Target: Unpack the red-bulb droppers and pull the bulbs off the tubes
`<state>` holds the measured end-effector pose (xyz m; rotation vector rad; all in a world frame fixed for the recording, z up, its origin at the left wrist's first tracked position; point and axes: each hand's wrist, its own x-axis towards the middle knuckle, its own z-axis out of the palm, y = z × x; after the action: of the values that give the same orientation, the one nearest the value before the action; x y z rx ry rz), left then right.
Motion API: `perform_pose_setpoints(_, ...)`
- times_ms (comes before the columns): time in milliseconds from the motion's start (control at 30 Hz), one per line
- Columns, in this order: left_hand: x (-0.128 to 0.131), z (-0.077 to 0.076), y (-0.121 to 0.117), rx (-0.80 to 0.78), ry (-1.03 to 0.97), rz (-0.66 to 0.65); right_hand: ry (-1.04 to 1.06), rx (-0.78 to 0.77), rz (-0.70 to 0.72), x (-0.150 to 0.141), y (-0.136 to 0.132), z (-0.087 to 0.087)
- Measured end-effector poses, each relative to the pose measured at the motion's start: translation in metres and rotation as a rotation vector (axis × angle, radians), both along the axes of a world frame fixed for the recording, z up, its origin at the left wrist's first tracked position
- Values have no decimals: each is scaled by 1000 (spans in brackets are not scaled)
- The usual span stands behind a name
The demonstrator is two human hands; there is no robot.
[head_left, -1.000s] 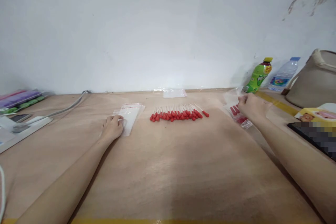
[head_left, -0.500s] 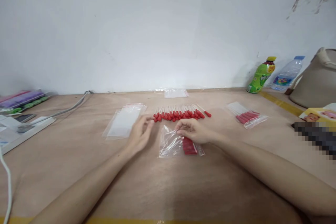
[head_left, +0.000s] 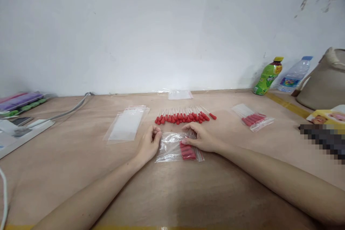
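Red tips (head_left: 188,152) show in the bag (head_left: 169,147) at my right hand (head_left: 204,138), fingers parted wide, while my left hand (head_left: 148,145) curls narrowly, its hold unclear to me.

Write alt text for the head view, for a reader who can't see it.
A person's right hand and left hand are at a clear bag holding red pieces on a table. Beyond lies a row of red-tipped sticks, with flat bags at left and another filled bag at right.
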<state>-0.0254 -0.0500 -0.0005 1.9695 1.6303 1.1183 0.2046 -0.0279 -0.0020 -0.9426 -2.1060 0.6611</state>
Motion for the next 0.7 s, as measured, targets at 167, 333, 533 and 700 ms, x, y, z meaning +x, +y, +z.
perform_pose_setpoints(167,5,14,-14,244,158,-135,4,33,-230,28,-1,-11)
perform_pose_setpoints(333,16,22,-20,193,351,-648,-121,-89,-256,39,-10,-9)
perform_pose_setpoints(533,12,20,-21,83,511,-676,-84,-155,-85,30,-18,-5)
perform_pose_setpoints(700,6,20,-21,125,517,-590,-169,-138,-186,27,-19,-1)
